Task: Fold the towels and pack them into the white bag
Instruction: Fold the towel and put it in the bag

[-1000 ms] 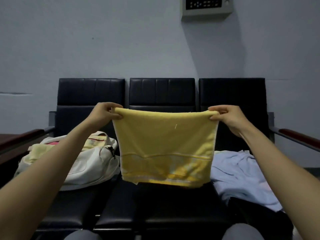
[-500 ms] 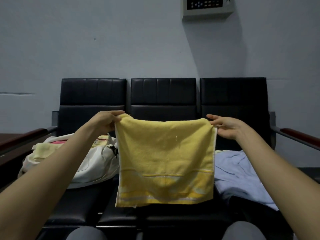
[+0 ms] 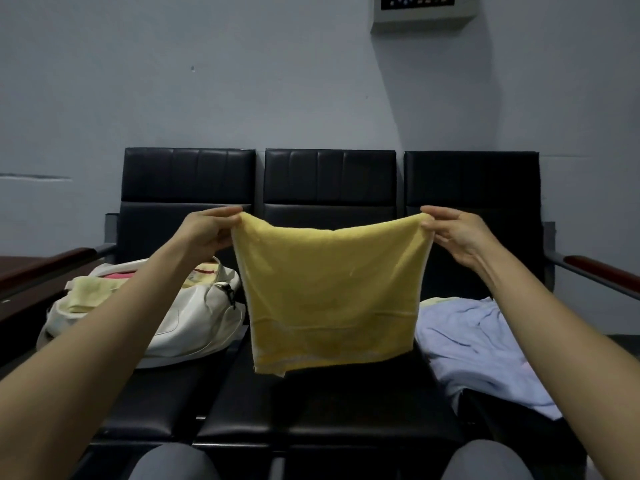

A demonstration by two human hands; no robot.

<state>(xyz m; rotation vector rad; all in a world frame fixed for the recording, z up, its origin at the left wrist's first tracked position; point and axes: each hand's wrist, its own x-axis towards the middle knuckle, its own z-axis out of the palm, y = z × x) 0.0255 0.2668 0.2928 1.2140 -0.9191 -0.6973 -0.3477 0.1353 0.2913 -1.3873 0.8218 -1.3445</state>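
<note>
A yellow towel [image 3: 330,292], doubled over, hangs in the air above the middle seat. My left hand [image 3: 207,233] pinches its top left corner and my right hand [image 3: 457,237] pinches its top right corner. The top edge sags slightly between them. The white bag [image 3: 166,317] lies on the left seat with a pale yellow towel [image 3: 88,292] and some pink cloth showing in its open top. A light blue towel [image 3: 481,348] lies crumpled on the right seat.
A row of three black seats [image 3: 329,410] stands against a grey wall, with wooden armrests [image 3: 602,271] at both ends. A grey wall box [image 3: 422,12] hangs above. My knees [image 3: 173,462] show at the bottom edge.
Both hands dipped with the yellow towel, then rose again and drew slightly apart. The towel's lower edge swung and now hangs a little higher over the middle seat.
</note>
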